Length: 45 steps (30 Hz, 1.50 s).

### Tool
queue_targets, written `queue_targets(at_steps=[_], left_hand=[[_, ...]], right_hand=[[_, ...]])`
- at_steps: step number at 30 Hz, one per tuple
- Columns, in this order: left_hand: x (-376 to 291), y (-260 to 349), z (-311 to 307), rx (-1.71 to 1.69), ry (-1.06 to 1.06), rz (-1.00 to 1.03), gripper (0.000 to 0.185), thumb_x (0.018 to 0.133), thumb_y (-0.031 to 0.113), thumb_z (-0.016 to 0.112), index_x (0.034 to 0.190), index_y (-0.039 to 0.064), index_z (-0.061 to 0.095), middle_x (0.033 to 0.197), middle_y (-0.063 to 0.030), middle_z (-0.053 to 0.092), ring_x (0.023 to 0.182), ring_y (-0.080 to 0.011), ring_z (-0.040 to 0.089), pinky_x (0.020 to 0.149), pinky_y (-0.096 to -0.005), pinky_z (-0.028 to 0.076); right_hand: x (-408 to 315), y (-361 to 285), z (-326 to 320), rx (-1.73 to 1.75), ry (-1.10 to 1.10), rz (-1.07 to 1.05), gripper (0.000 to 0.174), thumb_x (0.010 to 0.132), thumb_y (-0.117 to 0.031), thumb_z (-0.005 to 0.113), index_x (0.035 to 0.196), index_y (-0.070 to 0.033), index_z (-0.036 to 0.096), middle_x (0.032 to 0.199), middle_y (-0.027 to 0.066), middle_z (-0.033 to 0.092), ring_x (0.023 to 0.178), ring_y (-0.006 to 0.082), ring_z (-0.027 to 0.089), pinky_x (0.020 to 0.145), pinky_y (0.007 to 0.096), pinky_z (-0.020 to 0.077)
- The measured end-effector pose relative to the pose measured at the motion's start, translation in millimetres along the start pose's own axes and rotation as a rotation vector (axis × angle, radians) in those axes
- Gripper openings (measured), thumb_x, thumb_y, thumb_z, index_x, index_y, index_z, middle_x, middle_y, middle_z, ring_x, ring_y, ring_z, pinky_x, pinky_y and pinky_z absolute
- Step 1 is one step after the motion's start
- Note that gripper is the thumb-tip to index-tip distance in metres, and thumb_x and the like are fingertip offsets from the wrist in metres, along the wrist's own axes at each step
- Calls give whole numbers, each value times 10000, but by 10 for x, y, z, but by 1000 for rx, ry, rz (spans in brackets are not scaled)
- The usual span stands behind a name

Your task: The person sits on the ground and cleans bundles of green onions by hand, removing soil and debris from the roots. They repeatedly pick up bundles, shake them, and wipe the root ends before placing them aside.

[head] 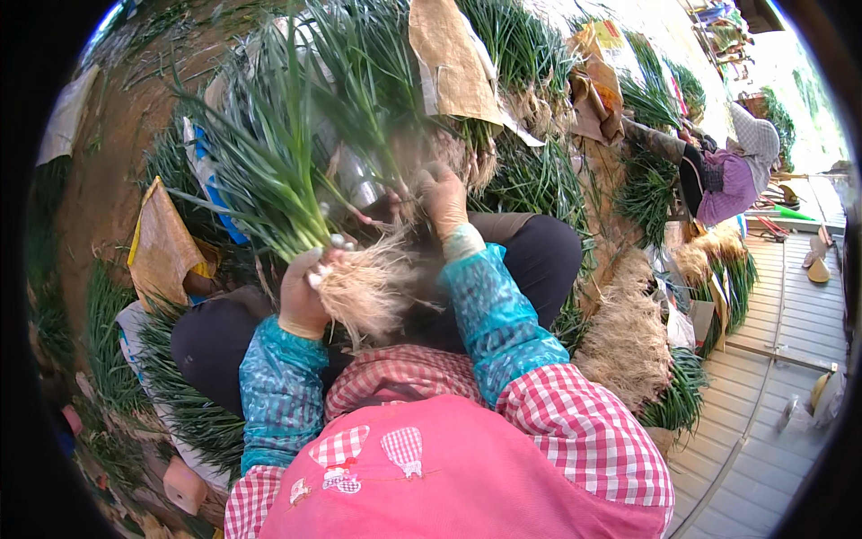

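In my gloved left hand [302, 296] I hold a bunch of green onions [306, 215] near its base. Their white bulbs and pale stringy roots [367, 290] stick out to the right, over my lap. The long green leaves point up and away from me. My gloved right hand [441, 195] is higher and to the right, its fingers closed on a few blurred green onion stalks [382, 151] close to the roots. One loose stalk with a pinkish base [357, 214] slants between the two hands.
Piles of green onions [518, 40] lie ahead, partly under a brown sack [454, 60]. Bundles with roots outward [623, 330] stand at my right, beside a ribbed metal floor [774, 411]. Another person [731, 175] bends at far right. A yellow-edged sack [165, 249] sits left.
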State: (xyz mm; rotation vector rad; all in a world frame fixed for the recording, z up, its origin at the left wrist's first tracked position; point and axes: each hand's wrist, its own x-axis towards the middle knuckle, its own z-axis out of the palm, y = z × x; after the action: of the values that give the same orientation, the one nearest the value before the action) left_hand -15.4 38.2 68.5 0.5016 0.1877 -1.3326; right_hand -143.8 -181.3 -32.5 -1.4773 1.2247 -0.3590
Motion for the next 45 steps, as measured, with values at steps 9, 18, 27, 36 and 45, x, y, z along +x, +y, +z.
queue_targets(at_steps=[9, 18, 27, 36, 45], left_hand=[[161, -82, -153, 67, 116, 156, 365, 833, 111, 536, 1153, -63, 513, 967, -152, 613, 933, -281, 594, 898, -410, 471], [269, -132, -354, -31, 226, -72, 168, 827, 121, 552, 854, -43, 569, 871, -163, 634, 848, -291, 619, 832, -435, 506], [81, -81, -341, -33, 291, 43, 152, 808, 108, 544, 837, -41, 535, 829, -179, 591, 814, -315, 594, 828, -453, 499], [2, -45, -293, -32, 99, -80, 267, 792, 131, 555, 956, -79, 581, 810, -170, 611, 826, -278, 587, 823, -393, 488], [-28, -83, -339, -115, 57, -5, 336, 794, 105, 540, 1092, -50, 526, 1000, -169, 613, 842, -222, 572, 840, -378, 477]], right_hand=[[-426, -400, -20, -416, 34, -323, 229, 787, -275, 669, 920, -90, 645, 842, 132, 663, 804, 320, 644, 696, 392, 505], [-668, -445, 110, -37, -504, -144, 379, 862, -316, 633, 1099, -20, 632, 1001, 121, 668, 945, 199, 615, 865, 321, 459], [-550, -258, 835, -47, -110, -71, 307, 906, -299, 487, 836, -8, 555, 754, 237, 614, 744, 379, 619, 661, 453, 473], [-670, -840, 890, 946, -582, 395, 312, 952, -367, 475, 952, -88, 615, 707, 16, 596, 535, 142, 542, 455, 260, 451], [-872, -1013, 909, 933, -274, 536, 368, 976, -357, 419, 928, -49, 614, 713, 39, 599, 473, 151, 510, 426, 269, 431]])
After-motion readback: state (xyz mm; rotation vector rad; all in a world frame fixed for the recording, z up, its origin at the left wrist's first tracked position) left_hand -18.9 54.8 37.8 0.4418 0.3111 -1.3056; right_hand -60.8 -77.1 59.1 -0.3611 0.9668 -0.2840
